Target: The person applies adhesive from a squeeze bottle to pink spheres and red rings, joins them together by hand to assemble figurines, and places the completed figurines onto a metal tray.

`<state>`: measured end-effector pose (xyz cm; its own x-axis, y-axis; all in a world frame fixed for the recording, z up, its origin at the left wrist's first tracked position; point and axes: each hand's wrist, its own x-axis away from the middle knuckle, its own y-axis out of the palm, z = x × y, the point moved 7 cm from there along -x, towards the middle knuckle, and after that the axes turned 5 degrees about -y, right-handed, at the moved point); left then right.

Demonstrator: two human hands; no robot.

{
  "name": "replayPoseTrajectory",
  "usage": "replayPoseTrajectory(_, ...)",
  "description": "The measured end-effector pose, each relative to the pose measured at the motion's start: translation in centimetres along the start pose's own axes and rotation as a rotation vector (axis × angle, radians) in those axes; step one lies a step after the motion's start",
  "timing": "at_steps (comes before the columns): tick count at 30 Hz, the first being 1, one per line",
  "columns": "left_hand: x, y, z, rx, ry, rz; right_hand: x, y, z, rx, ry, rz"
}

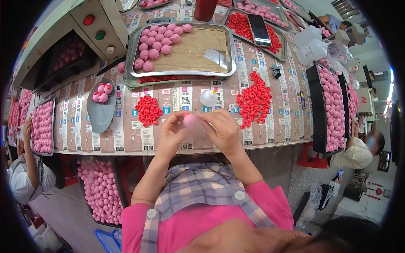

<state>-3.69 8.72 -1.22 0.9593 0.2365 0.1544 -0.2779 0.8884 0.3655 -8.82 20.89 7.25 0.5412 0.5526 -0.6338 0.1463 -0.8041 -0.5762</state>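
Observation:
A pink ball is gripped between the thumb and fingers of my left hand, above the table's front edge. Some red shows at the ball's top, by the left fingertips. My right hand is pinched closed close against the ball's right side; what its fingertips hold, if anything, is hidden. Just beyond the hands stands a small white bottle with a yellowish tip. Small red rings lie in a heap to the left, and a larger heap of red pieces lies to the right.
At the back, a metal tray holds pink balls on its left side. A grey dish carries several balls with red parts. A phone rests over red pieces. Crates of pink balls flank the table. Other people sit at both sides.

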Motion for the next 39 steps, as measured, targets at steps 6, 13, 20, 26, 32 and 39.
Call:
replayPoseTrajectory(6, 0.6, 0.5, 3.0, -0.59, 0.272, 0.108, 0.7, 0.4, 0.0, -0.027, 0.066, -0.009)
replayPoseTrajectory(13, 1.3, 1.7, 4.5, -0.877, 0.608, 0.033, 5.5, 4.7, 4.6, -1.326, 0.846, 0.097)
replayPoseTrajectory(20, 0.5, 1.4, 3.2, -0.598, 0.425, -0.158, 5.3, 7.4, 0.2, -2.104, 1.044, -0.166)
replayPoseTrajectory(26, 0.9, 1.9, 5.0, -0.904, 0.601, -0.093, 5.8, 6.5, 1.8, -1.78, 0.954, -0.134)
replayPoseTrajectory(32, 1.7, 2.6, 5.4, -1.026, 0.801, 0.021, 5.0, 4.1, 2.1, -1.101, 0.709, -0.072)
replayPoseTrajectory(39, 1.9, 2.4, 5.3, -0.915, 0.781, 0.069, 4.7, 4.3, 1.3, -1.142, 0.653, 0.014)
